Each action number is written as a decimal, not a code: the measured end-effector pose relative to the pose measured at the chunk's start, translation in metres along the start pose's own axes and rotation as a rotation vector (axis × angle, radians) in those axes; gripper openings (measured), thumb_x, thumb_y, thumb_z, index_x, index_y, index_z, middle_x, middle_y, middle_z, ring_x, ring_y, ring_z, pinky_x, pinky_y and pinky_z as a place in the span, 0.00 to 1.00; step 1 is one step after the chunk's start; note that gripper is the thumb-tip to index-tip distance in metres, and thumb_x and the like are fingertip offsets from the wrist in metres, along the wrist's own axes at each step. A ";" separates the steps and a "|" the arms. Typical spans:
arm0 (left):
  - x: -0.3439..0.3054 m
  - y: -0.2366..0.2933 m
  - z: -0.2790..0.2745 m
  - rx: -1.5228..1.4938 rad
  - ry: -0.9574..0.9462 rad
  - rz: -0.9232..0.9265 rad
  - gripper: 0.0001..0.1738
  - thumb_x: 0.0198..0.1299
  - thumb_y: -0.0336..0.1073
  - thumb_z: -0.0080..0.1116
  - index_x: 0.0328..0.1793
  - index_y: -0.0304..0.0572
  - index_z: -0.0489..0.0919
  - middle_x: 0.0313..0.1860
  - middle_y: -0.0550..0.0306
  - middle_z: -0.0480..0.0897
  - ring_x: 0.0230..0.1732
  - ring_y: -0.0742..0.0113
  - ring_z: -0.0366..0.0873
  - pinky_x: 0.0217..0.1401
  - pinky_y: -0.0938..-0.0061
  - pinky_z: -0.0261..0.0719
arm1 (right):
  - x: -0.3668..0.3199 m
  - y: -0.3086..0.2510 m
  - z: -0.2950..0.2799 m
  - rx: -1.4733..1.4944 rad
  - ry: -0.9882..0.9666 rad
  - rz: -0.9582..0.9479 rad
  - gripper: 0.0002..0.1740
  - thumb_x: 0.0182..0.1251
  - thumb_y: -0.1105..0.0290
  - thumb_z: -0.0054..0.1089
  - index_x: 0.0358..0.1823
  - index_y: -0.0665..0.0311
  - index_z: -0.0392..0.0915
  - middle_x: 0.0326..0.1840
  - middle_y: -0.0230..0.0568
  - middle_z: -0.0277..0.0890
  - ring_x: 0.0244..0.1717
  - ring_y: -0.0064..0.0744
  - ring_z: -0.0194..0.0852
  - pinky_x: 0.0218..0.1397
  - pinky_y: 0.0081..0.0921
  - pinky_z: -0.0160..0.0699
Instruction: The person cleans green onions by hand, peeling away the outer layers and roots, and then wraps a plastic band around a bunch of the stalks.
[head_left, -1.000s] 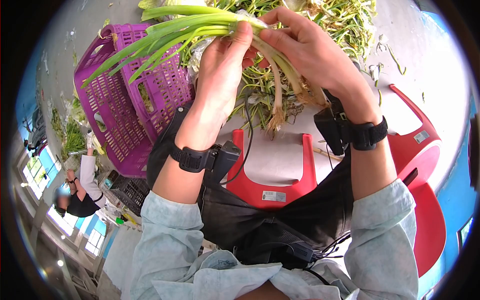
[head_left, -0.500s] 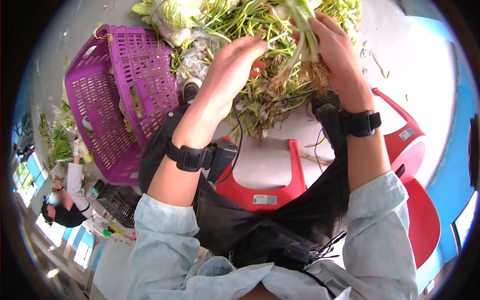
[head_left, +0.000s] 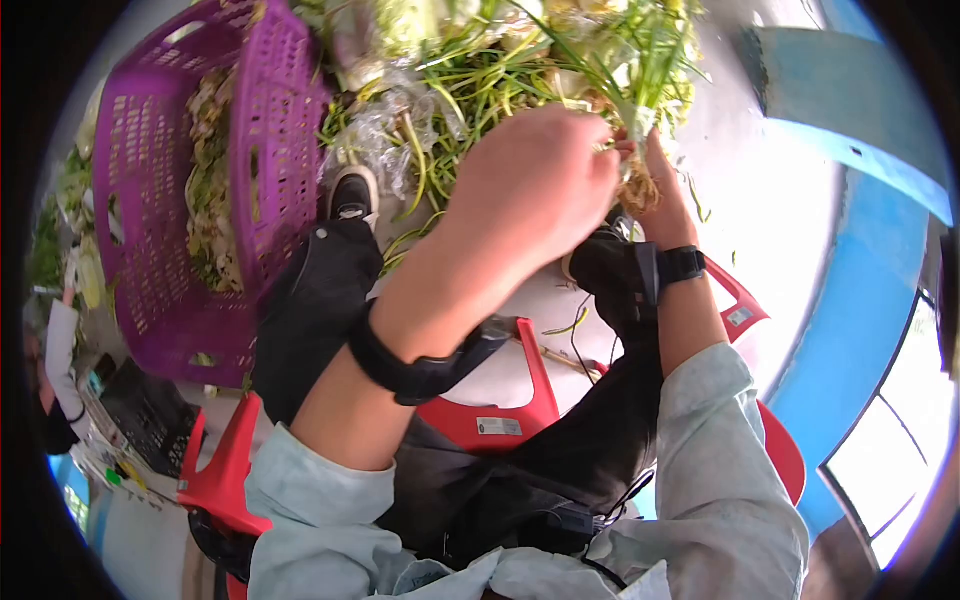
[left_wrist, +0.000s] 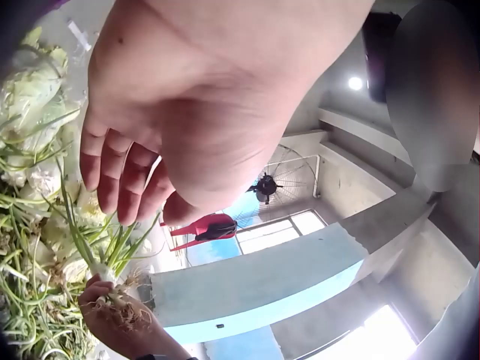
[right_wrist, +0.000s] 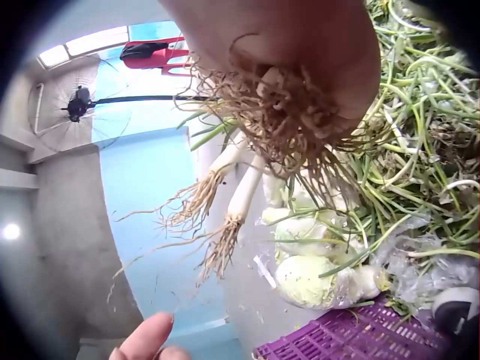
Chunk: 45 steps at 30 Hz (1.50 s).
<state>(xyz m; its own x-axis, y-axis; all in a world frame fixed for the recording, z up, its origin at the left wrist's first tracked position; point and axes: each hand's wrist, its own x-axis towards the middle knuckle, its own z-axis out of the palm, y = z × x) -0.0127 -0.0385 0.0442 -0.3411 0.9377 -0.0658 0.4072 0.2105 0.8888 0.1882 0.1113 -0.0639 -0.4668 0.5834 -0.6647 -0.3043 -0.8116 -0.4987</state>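
Observation:
In the head view my right hand (head_left: pixel 668 205) holds a small bunch of spring onions (head_left: pixel 655 75) by the lower stems, green leaves pointing away from me. Tangled brown roots (right_wrist: pixel 292 124) hang below the hand in the right wrist view, and two white stems (right_wrist: pixel 244 191) stick out separately from the bunch. My left hand (head_left: pixel 540 165) is raised just left of the roots. Its fingers (left_wrist: pixel 112 169) are loosely bent with nothing in them, as the left wrist view shows. Behind both hands lies a heap of spring onions (head_left: pixel 490 85).
A purple crate (head_left: pixel 165 335) with leafy scraps inside stands at the left. Cabbages (right_wrist: pixel 304 281) and crumpled clear plastic (head_left: pixel 385 130) lie around the heap. My shoe (head_left: pixel 352 195) is beside the crate. Red stools (head_left: pixel 495 425) stand low in front and at the left.
The left hand has let go of the spring onions and crossed rightward toward their roots. The right hand alone keeps the bunch, now turned with leaves pointing away. The head view has swung right.

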 end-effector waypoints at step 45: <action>-0.016 0.007 -0.003 0.349 -0.272 -0.067 0.14 0.66 0.40 0.60 0.53 0.47 0.88 0.42 0.64 0.86 0.48 0.66 0.81 0.48 0.65 0.67 | 0.182 0.137 -0.001 -1.788 0.115 -1.086 0.07 0.61 0.77 0.65 0.40 0.60 0.83 0.38 0.39 0.81 0.43 0.38 0.79 0.47 0.36 0.81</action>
<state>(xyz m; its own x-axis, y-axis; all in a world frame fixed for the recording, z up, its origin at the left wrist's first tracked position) -0.0067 -0.0530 0.0531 -0.1605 0.9477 -0.2760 0.6691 0.3100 0.6754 0.0622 0.1063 -0.2534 -0.6303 0.7480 0.2078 0.6234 0.6472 -0.4387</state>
